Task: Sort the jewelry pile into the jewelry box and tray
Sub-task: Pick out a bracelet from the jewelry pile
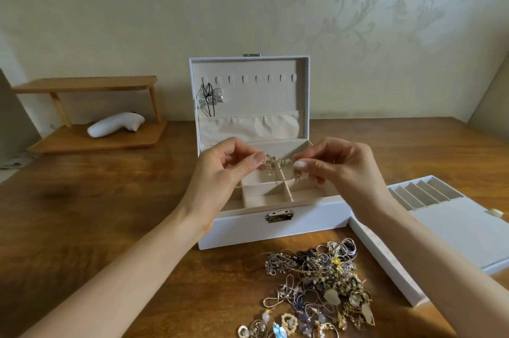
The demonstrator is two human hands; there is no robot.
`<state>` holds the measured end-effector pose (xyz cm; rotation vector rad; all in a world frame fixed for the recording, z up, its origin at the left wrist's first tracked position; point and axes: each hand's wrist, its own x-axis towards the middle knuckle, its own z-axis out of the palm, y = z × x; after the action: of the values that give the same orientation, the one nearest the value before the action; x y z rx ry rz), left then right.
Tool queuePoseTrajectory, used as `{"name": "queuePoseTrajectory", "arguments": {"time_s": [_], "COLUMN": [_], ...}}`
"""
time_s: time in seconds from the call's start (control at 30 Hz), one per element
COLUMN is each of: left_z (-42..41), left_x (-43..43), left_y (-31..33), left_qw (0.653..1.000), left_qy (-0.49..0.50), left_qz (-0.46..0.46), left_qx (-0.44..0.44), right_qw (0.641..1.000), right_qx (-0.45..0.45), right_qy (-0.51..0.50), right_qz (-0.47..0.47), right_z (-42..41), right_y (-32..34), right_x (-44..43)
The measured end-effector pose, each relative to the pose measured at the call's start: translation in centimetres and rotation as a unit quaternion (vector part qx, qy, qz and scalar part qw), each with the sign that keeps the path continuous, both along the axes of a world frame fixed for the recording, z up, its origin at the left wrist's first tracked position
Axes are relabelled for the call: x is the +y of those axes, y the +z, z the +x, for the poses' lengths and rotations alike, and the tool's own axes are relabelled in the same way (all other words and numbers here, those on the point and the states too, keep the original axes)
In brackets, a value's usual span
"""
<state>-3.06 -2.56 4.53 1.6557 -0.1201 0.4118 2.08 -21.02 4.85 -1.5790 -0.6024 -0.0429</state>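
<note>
A white jewelry box (275,224) stands open in the middle of the wooden table, its beige compartments showing. My left hand (220,172) and my right hand (338,167) are raised over the box, each pinching one end of a thin gold chain (278,162) stretched between them. A silver bow pendant on a black cord (210,98) hangs from a hook inside the lid. The tangled jewelry pile (316,282) lies on the table in front of the box. A white tray (451,230) with slotted dividers sits to the right.
A small wooden two-tier shelf (91,111) stands at the back left with a white handheld object (115,124) on its lower board. The wallpapered wall runs behind the table. Bare wood stretches to the left of the box.
</note>
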Motion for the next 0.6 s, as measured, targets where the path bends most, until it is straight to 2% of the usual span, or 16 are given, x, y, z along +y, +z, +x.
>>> {"name": "queuePoseTrajectory", "arguments": {"time_s": [0.13,0.27,0.37,0.5,0.6], "left_z": [0.3,0.6,0.7,0.6,0.4], "left_x": [-0.7,-0.2,0.5,1.0,1.4], "left_y": [0.1,0.0,-0.4,-0.7,-0.6], "left_qw": [0.999,0.996,0.996,0.996,0.995], "left_qy": [-0.007,0.003,-0.019,-0.054,-0.078], "left_qz": [-0.035,-0.085,-0.077,-0.054,-0.024], "left_qx": [0.024,0.028,0.046,0.055,0.061], "right_qw": [1.000,0.991,0.985,0.994,0.999], "right_qx": [0.010,0.096,0.117,0.067,-0.012], "right_qy": [0.008,0.095,0.123,0.072,0.035], "right_qz": [0.001,0.018,0.029,0.052,-0.002], "right_z": [0.9,1.5,1.4,1.3,1.2], "right_y": [0.5,-0.1,-0.7,-1.4,-1.8], "right_x": [0.8,1.6,2.1,2.0,2.0]}}
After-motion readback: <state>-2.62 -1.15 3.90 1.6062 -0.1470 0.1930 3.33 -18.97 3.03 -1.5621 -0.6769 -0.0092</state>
